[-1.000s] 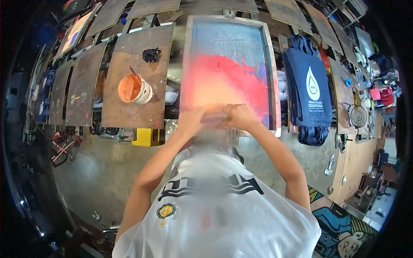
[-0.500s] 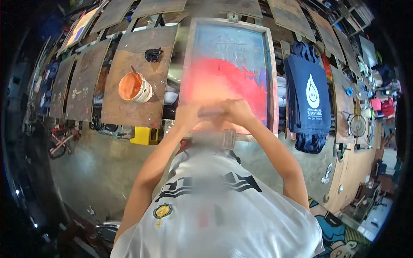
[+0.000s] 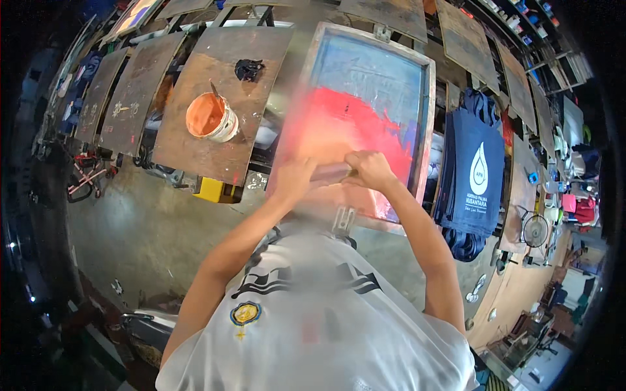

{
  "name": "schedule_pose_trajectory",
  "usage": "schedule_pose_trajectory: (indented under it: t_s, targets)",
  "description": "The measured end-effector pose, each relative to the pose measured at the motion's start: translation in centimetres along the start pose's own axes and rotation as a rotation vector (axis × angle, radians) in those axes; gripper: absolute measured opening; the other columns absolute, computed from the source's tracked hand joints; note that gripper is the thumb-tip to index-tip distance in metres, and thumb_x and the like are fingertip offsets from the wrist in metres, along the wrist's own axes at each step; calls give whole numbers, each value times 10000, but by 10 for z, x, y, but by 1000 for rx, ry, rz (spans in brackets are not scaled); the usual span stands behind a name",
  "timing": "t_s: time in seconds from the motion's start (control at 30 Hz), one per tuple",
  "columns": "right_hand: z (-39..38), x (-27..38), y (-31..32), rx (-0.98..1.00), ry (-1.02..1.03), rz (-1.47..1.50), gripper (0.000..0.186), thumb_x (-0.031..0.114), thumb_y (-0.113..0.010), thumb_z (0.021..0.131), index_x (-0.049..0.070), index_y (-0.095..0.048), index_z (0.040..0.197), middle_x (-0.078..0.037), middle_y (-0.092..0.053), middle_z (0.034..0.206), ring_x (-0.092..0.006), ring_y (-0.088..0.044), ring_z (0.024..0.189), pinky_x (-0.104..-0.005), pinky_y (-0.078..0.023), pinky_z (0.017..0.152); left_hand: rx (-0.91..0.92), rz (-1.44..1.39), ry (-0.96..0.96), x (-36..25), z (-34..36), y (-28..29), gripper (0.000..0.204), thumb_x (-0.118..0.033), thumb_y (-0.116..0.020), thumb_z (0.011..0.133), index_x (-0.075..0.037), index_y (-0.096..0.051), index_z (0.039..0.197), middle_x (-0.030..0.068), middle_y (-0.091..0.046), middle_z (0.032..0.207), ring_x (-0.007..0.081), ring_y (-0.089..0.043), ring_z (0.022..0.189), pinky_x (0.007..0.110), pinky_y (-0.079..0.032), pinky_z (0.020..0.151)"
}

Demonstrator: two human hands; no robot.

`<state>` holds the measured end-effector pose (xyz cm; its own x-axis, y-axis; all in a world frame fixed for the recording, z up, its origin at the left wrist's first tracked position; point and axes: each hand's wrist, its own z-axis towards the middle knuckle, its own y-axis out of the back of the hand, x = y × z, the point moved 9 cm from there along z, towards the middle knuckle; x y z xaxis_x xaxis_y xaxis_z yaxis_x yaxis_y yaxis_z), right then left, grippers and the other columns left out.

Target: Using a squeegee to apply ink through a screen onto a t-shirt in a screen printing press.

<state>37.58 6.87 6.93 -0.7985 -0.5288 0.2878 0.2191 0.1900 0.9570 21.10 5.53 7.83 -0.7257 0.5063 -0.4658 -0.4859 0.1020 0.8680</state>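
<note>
Both hands are closed on a squeegee (image 3: pixel 331 173) that lies across the near part of a screen-printing frame (image 3: pixel 428 111). My left hand (image 3: pixel 295 178) grips its left end, and my right hand (image 3: pixel 370 171) wraps round the right end. Red-orange ink (image 3: pixel 345 114) covers the nearer half of the mesh, while the far half shows blue (image 3: pixel 368 68). A blurred patch over the middle of the view softens the left hand and the frame's left side. The squeegee's lower edge cannot be made out.
Left of the frame, a white bucket (image 3: pixel 225 125) of orange ink with a stick in it stands on a wooden board (image 3: pixel 179 153), near a crumpled black cloth (image 3: pixel 249 70). Navy tote bags (image 3: pixel 466 176) are stacked at the right. A metal clamp (image 3: pixel 343 220) sits at the frame's near edge.
The view has turned, so the frame now appears tilted and further right. Both hands keep their hold on the squeegee, and more of it shows between them.
</note>
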Motion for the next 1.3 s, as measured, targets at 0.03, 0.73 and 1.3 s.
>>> schedule_pose_trajectory:
  t_s: [0.03,0.73,1.3]
  targets:
    - [10,4,4,-13,76,4,510,468,-814,700,123,-541,958,-69,-647,886,-297,-670,843,-450,-530,665,-45,35,25,3,-3,4,547,-515,-809,696,-74,-597,942,101,-647,903,327,-671,773,423,-530,670]
    - [-40,37,8,-221,-241,41,353,289,-816,680,117,-579,877,-63,-632,790,-295,-668,756,-448,-525,637,44,-64,-126,-6,0,7,504,-466,-822,700,-108,-652,1012,89,-676,939,344,-676,824,475,-528,735]
    - [28,-18,19,-129,-343,111,368,385,-818,704,111,-654,886,-118,-709,844,-340,-695,784,-488,-553,669,153,110,-237,49,90,-7,568,-522,-822,677,-116,-608,1012,82,-673,929,334,-672,873,461,-527,721]
